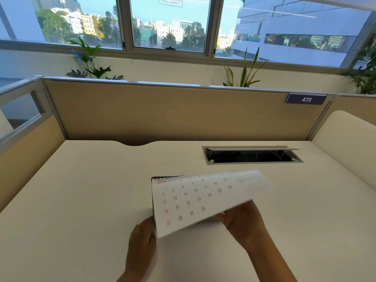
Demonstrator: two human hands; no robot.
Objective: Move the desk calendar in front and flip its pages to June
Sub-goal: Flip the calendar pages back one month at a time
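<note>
A white spiral-bound desk calendar stands near the front middle of the cream desk. Its black wire binding runs along the top left. One page with black and red dates is lifted and blurred, swinging up on its right side. My left hand grips the calendar's lower left corner at the base. My right hand holds the lifted page from underneath at its right edge. The month name is too blurred to read.
An open cable tray with a raised metal flap is cut into the desk at the back right. A tan partition with a "473" tag walls the back. A curved cream panel borders the right.
</note>
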